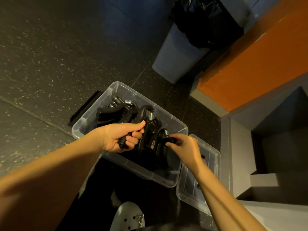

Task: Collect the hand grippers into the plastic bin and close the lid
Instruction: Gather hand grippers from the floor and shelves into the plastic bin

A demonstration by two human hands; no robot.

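A clear plastic bin [93, 120] stands open on the dark floor. Inside its far end lie several black hand grippers [116, 112] with steel springs. My left hand [123, 136] grips one handle of a black hand gripper [149, 127] that stands over the middle of the bin, spring end up. My right hand [183, 147] pinches the top of another black hand gripper [164, 139] just beside it, over the bin's right part. The clear lid [210, 165] lies flat on the floor to the right of the bin, partly under my right forearm.
A blue waste bin [180, 52] with a black liner stands beyond the plastic bin. An orange and grey wall base [250, 64] and grey steps [266, 147] run along the right. A grey clog [128, 217] shows at the bottom. A black strip [85, 108] lies left of the bin.
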